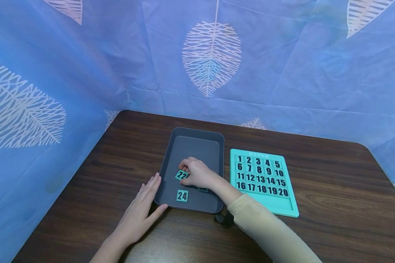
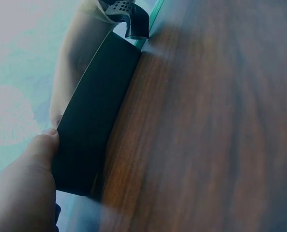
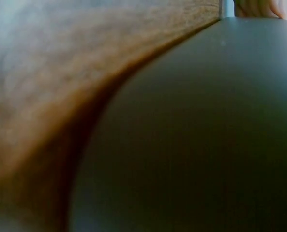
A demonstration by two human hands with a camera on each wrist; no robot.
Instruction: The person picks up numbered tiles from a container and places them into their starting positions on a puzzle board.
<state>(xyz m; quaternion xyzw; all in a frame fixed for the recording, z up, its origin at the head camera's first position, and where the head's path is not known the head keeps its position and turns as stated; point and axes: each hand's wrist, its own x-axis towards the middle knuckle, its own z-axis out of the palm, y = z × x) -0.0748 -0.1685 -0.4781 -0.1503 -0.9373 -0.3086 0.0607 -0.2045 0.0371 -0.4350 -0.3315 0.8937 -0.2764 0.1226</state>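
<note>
In the head view my right hand [image 1: 199,172] is over the dark grey tray [image 1: 197,142], pinching the number 22 tile [image 1: 182,175] between thumb and fingers. The tile is tilted. Nearer the tray's front lies the number 24 tile [image 1: 182,195], and another tile [image 1: 202,190] is mostly hidden under my right wrist. My left hand [image 1: 136,212] rests with straight fingers against the tray's front left corner. Its thumb touches the tray wall [image 2: 95,116] in the left wrist view. The tray's wall [image 3: 191,135] fills most of the right wrist view.
Right of the tray lies a turquoise number board [image 1: 291,204] with tiles 1 to 20 in rows; my right forearm covers part of its lower left. Both stand on a dark wooden table [image 1: 335,186]. A blue leaf-patterned cloth [image 1: 276,73] hangs behind and at the left.
</note>
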